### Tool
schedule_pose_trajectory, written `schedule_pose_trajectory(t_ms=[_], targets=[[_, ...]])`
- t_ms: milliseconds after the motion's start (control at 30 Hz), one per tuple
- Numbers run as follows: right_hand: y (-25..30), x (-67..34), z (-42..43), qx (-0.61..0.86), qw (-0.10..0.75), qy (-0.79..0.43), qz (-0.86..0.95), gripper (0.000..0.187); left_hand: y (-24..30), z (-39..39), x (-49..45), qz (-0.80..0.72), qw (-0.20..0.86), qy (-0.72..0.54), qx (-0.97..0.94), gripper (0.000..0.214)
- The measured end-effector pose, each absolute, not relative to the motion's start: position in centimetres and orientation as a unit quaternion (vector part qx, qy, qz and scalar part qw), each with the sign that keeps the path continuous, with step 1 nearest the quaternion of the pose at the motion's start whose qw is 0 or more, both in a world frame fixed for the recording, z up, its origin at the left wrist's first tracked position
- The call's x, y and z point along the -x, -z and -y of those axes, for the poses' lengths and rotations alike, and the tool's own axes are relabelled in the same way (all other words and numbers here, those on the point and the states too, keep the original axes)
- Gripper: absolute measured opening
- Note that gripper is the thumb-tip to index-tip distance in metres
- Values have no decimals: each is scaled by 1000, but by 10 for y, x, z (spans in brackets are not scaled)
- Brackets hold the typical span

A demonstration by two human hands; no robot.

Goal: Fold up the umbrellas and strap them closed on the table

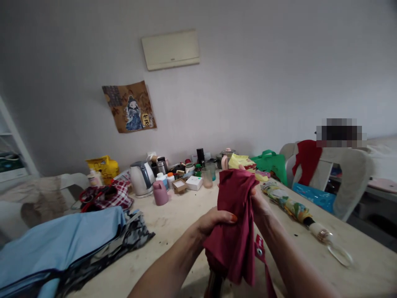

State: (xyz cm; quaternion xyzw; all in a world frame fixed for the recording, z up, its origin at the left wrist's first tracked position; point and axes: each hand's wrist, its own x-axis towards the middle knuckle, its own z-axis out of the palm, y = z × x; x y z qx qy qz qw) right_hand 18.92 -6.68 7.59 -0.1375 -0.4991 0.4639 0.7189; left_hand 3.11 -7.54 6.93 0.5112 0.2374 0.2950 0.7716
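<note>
A dark red folding umbrella (235, 231) is between my hands above the near part of the table, its loose cloth hanging in folds. My left hand (215, 221) grips it from the left, thumb lying over the cloth. On the right side, my right hand (259, 203) holds the upper folds, its fingers partly hidden behind the fabric. A strap with a snap button (259, 250) dangles at the lower right. Part of the dark shaft or handle (214, 283) shows below the cloth. To the right lies a yellow floral folded umbrella (287, 205) with a wrist loop.
On the table (182, 215), a light blue cloth item (71, 234) lies left. An electric kettle (142, 179), a pink jug (160, 193), a white box (194, 183) and cups stand behind. A green bag (269, 165) and a chair (353, 182) are at right.
</note>
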Motion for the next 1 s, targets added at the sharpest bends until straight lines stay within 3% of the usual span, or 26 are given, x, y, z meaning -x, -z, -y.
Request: schedule_pose_trajectory(t_ms=[167, 233, 300, 367, 533, 633, 700, 867, 1000], targets=[[-92, -181, 62, 217, 767, -434, 419, 129, -85, 73, -36, -321, 600, -331, -654, 36], [-96, -180, 55, 265, 785, -412, 378, 128, -93, 69, -35, -405, 474, -309, -718, 28], [-99, -181, 51, 282, 797, -409, 342, 115, -100, 65, -32, -428, 408, -277, -757, 24], [-103, -183, 50, 271, 802, -422, 325, 98, -101, 62, -28, -366, 465, -266, -761, 32], [-105, -178, 58, 210, 779, -466, 364, 71, -68, 65, -20, -135, 752, -232, -602, 58], [-107, -174, 56, 187, 763, -493, 374, 59, -51, 69, -20, -102, 821, -220, -517, 60], [-113, -173, 48, 181, 756, -491, 393, 64, -52, 67, -19, -110, 820, -230, -513, 57], [-128, -171, 19, 226, 750, -415, 463, 95, -81, 36, -14, -188, 669, -306, -650, 53], [-112, -162, -11, 302, 812, -319, 384, 91, -88, 11, -14, -371, 371, -326, -786, 54]])
